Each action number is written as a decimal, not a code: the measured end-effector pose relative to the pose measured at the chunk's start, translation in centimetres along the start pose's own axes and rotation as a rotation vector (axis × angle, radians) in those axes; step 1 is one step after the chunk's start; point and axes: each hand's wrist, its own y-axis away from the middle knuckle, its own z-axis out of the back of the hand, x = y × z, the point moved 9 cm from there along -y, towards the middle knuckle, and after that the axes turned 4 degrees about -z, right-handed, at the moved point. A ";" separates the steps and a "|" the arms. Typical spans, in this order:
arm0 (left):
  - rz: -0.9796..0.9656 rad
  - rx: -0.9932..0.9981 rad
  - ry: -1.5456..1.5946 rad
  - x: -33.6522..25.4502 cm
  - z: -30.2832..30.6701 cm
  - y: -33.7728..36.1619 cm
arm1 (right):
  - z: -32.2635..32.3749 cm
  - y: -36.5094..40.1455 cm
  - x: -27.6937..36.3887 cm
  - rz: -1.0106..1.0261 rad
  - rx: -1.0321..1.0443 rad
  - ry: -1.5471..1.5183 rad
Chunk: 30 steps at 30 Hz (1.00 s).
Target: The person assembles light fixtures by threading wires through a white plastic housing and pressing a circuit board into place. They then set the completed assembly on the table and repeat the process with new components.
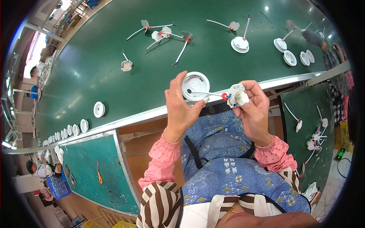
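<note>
My left hand (181, 108) grips a round white plastic housing (196, 81) by its edge, its hollow side facing me. A white cable (207, 93) passes into a hole in the housing and leads right to a red ring (224, 96) beside a small LED circuit board (236, 89). My right hand (254, 108) pinches that board between thumb and fingers, with a white covering on the thumb tip. Both hands are above the front edge of the green table (152, 91). A loose LED board with a short cable (126, 65) lies left of them.
Several wired boards (166, 31) lie farther back on the table. White housings (99, 109) line the left front edge; others (240, 45) stand at the right. Orange-handled scissors (99, 176) rest on a lower green surface. Another person's arm (315, 40) reaches in at the right.
</note>
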 end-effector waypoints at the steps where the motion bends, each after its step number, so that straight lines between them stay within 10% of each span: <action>1: 0.006 -0.018 0.021 0.1 0.0 0.1 | 0.1 0.1 0.1 0.006 -0.021 0.002; 14: -0.008 -0.047 0.006 -1.1 0.2 0.8 | 0.1 1.4 0.0 0.049 -0.002 0.007; 30: -0.193 0.021 -0.074 -6.6 -1.1 2.1 | -4.2 1.8 2.5 0.520 0.015 0.898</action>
